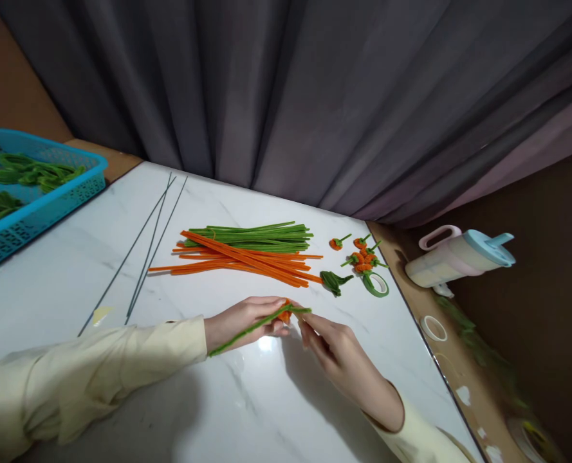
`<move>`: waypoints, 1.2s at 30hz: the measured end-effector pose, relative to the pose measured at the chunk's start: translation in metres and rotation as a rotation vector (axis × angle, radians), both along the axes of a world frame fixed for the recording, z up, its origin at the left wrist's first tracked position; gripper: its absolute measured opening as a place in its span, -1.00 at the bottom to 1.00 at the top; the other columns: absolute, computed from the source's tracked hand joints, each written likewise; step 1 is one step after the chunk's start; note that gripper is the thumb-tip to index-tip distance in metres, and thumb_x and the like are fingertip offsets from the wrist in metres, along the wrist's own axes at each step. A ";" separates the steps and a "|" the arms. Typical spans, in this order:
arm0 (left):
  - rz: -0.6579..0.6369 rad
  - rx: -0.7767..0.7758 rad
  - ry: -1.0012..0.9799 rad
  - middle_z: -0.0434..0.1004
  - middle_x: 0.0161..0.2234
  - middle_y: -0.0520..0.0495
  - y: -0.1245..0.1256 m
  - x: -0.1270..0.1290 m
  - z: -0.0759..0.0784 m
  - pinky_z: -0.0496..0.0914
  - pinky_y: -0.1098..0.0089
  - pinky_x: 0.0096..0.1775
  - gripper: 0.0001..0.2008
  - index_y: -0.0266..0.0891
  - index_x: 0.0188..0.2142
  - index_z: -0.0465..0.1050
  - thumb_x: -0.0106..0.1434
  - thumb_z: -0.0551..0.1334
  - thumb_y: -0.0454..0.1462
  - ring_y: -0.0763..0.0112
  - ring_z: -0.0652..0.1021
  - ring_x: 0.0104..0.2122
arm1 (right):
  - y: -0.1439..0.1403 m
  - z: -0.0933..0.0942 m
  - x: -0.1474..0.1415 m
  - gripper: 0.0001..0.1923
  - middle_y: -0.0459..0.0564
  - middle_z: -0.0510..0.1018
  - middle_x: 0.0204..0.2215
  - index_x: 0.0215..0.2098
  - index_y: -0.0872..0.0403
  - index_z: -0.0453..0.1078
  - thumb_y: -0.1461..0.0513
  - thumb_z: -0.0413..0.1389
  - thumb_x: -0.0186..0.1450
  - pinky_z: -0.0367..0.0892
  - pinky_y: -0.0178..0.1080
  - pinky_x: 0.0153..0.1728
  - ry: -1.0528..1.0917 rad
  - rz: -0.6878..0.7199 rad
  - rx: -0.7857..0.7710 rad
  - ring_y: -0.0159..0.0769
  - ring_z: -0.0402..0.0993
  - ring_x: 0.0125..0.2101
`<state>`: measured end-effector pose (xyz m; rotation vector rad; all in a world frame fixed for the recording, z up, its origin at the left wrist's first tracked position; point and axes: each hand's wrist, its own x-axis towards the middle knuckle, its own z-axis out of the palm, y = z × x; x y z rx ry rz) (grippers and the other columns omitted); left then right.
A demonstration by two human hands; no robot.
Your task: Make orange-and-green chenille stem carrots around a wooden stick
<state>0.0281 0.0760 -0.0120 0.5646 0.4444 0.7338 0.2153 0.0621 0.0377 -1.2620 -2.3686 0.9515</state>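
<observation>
Between the fingertips of my left hand [249,318] is a small orange pipe-cleaner ball [284,315]. A green pipe cleaner [247,331] lies across it, its long end trailing down past my left wrist and its short end pointing right. My right hand [331,344] is closed, thumb and fingers pinched at the ball's right side where the green piece crosses. Just beyond my hands lie loose orange pipe cleaners [247,262] and a bundle of green pipe cleaners [257,236]. A dark green leafy piece [334,281] rests to their right.
Finished orange pieces with green stems [363,257] lie at right, near a green tape roll [376,285]. Thin wires [150,251] lie at left beside a blue basket [68,206] of green leaves. A tumbler [459,257] and white tape roll [433,328] stand beyond the right edge.
</observation>
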 end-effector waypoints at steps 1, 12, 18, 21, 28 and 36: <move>-0.003 0.008 0.002 0.26 -0.40 -0.01 0.000 -0.001 0.000 0.23 0.28 -0.06 -0.76 -0.33 -0.17 0.48 0.29 0.14 -0.22 0.53 0.28 -0.42 | 0.000 0.000 0.000 -0.78 -0.10 0.33 -0.56 -0.36 0.14 0.28 0.33 -0.18 0.32 0.11 -0.39 -0.49 0.006 -0.008 -0.013 -0.43 0.17 -0.58; -0.015 0.004 -0.035 0.21 -0.41 -0.01 0.000 -0.003 0.002 0.28 0.31 -0.16 -0.82 -0.33 -0.26 0.47 0.27 0.16 -0.26 0.54 0.22 -0.47 | 0.004 0.003 -0.002 -0.77 -0.11 0.34 -0.56 -0.43 0.13 0.25 0.34 -0.16 0.32 0.11 -0.41 -0.47 -0.014 0.025 -0.047 -0.45 0.20 -0.57; -0.043 0.003 -0.028 0.23 -0.37 -0.02 0.001 -0.004 0.004 0.27 0.32 -0.16 -0.78 -0.33 -0.20 0.49 0.25 0.20 -0.22 0.55 0.22 -0.46 | 0.004 0.006 0.000 -0.76 -0.10 0.31 -0.57 -0.49 0.10 0.17 0.38 -0.18 0.30 0.09 -0.39 -0.47 -0.031 0.082 0.021 -0.43 0.19 -0.56; -0.034 0.017 0.049 0.27 -0.37 -0.03 0.001 -0.005 0.007 0.26 0.34 -0.17 -0.76 -0.34 -0.18 0.49 0.22 0.24 -0.22 0.54 0.25 -0.44 | 0.004 0.006 -0.001 -0.75 -0.10 0.28 -0.58 -0.52 0.09 0.11 0.38 -0.19 0.31 0.08 -0.38 -0.48 -0.022 0.080 0.050 -0.42 0.16 -0.57; -0.001 0.096 0.209 0.37 -0.30 -0.09 -0.001 -0.004 0.010 0.25 0.39 -0.19 -0.76 -0.33 -0.21 0.48 0.19 0.25 -0.20 0.43 0.36 -0.32 | 0.003 0.007 -0.003 -0.78 -0.08 0.26 -0.55 -0.41 0.10 0.19 0.39 -0.21 0.32 0.07 -0.34 -0.49 -0.049 0.099 0.078 -0.39 0.10 -0.56; 0.088 0.454 0.447 0.39 -0.32 -0.06 -0.005 -0.003 0.005 0.23 0.40 -0.27 -0.74 -0.29 -0.15 0.38 0.29 0.11 -0.16 0.40 0.37 -0.32 | 0.005 0.011 -0.008 -0.78 -0.15 0.20 -0.61 -0.50 0.08 0.08 0.43 -0.20 0.25 0.03 -0.37 -0.53 -0.080 0.077 0.046 -0.43 0.05 -0.60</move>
